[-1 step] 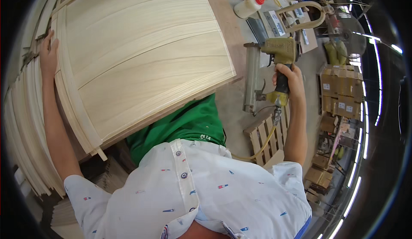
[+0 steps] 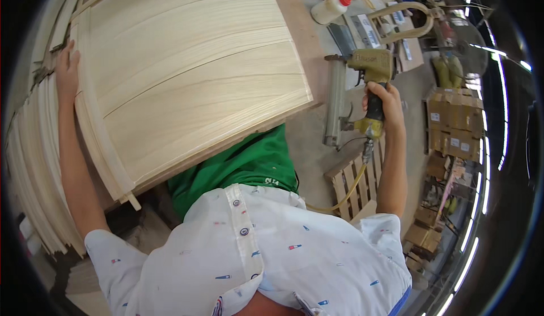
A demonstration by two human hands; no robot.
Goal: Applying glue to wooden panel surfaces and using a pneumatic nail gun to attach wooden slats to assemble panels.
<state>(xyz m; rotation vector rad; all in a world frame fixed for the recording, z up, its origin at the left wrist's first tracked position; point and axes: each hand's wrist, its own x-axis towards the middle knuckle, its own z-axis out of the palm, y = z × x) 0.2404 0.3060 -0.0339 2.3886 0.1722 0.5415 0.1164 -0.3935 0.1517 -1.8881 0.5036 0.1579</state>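
A wide pale wooden panel point(image 2: 198, 72) lies before me, with a rectangular cutout near its far edge. A narrow wooden strip point(image 2: 93, 129) runs along its left side. My left hand point(image 2: 67, 75) rests at that left edge, fingers stretched upward and apart, gripping nothing that I can see. Out to the right of the panel, my right hand point(image 2: 388, 103) is wrapped round the black handle of a yellowish pneumatic nail gun point(image 2: 371, 64). The gun is held apart from the wood, its long magazine to the left of the grip. A yellow air hose point(image 2: 356, 188) hangs from its handle end.
Long wooden strips point(image 2: 34, 163) are stacked at the left. A white glue bottle with a red tip point(image 2: 328, 11) and a looped wooden frame point(image 2: 416, 24) are at the far right. A slatted pallet point(image 2: 345, 185) lies below the gun; cardboard boxes point(image 2: 456, 112) stand further right.
The whole view has shifted very slightly. Both hands keep their places, the right one still holding the nail gun.
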